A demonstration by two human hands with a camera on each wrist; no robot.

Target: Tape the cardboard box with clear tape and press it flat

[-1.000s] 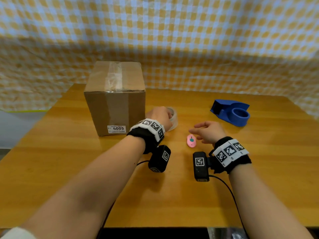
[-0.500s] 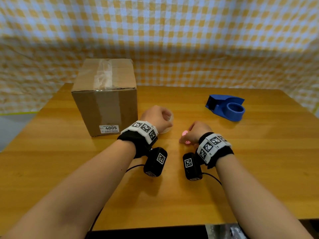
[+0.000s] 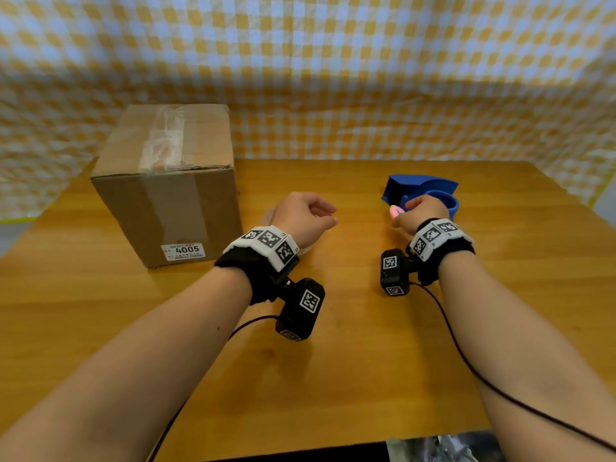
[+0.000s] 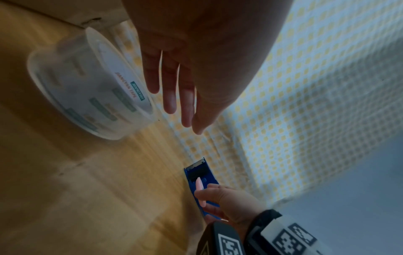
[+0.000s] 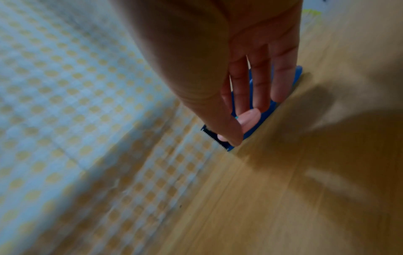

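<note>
Centrally on the surface [image 3: 350,361], my left hand [image 3: 305,218] hovers empty and relaxed over the clear tape roll [image 4: 91,96], a light, stiff, slippery ring best gripped across its rim, while my right hand [image 3: 421,213] pinches a pink cutter [image 3: 396,211]; cardboard box [image 3: 170,195] upper left.

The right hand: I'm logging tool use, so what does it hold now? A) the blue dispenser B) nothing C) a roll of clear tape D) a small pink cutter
D: the right hand pinches the pink cutter in front of the blue dispenser, which stands on the table.
</note>
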